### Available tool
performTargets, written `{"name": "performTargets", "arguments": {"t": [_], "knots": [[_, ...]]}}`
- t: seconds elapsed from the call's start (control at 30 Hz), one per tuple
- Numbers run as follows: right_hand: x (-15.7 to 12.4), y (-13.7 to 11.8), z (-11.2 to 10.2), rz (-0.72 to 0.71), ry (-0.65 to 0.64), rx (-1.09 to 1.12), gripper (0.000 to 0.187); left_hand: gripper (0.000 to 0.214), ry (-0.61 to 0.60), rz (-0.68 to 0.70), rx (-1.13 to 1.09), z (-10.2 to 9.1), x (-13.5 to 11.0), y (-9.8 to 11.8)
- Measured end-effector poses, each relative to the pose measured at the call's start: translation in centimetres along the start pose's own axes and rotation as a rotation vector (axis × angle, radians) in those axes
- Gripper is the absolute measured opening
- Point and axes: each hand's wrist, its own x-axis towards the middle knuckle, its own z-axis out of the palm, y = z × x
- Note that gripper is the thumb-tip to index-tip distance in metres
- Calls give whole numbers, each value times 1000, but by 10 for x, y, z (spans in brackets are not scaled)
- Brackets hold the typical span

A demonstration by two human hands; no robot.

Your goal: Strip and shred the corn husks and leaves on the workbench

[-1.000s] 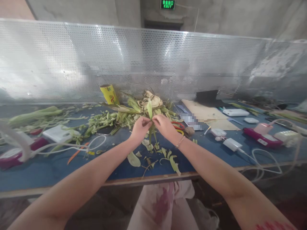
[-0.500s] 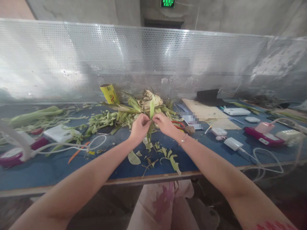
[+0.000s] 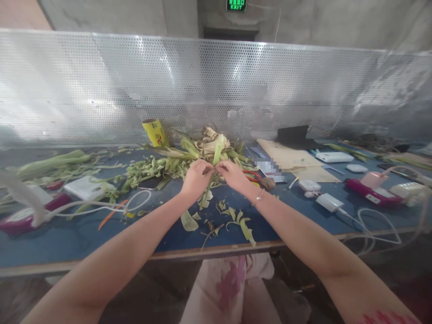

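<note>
My left hand [image 3: 195,179] and my right hand [image 3: 232,175] meet over the blue table [image 3: 67,243], both pinched on one long green leaf strip [image 3: 217,155]. The strip sticks up above my fingertips and hangs down below them. A heap of green and dried leaves [image 3: 202,148] lies just behind my hands. Torn leaf scraps [image 3: 236,220] are scattered on the table in front of them. My right wrist wears a thin bracelet [image 3: 259,196].
A yellow roll [image 3: 154,132] stands at the perforated metal screen [image 3: 101,85]. Red-handled scissors [image 3: 251,176] lie right of my hands. Chargers, white cables [image 3: 367,220] and pink devices [image 3: 362,189] sit at the right; a white box [image 3: 86,188] and stalks [image 3: 50,163] at the left.
Both hands have stayed pinched together on the leaf strip. Its upper end has tipped from upright to leaning right, and the lower end has swung a little left.
</note>
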Motion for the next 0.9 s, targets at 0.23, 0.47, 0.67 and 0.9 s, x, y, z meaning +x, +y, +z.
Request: {"name": "performTargets", "arguments": {"t": [0.23, 0.47, 0.67, 0.9], "knots": [[-1, -1, 0, -17, -9, 11, 12, 8, -79, -20, 56, -2, 2, 1], [-3, 1, 0, -78, -10, 6, 5, 9, -85, -69, 51, 2, 4, -2], [-4, 2, -2, -180, 13, -46, 8, 10, -62, -124, -5, 3, 5, -4], [-3, 0, -10, -318, 30, -203, 8, 11, -24, -180, -25, -1, 6, 1]]}}
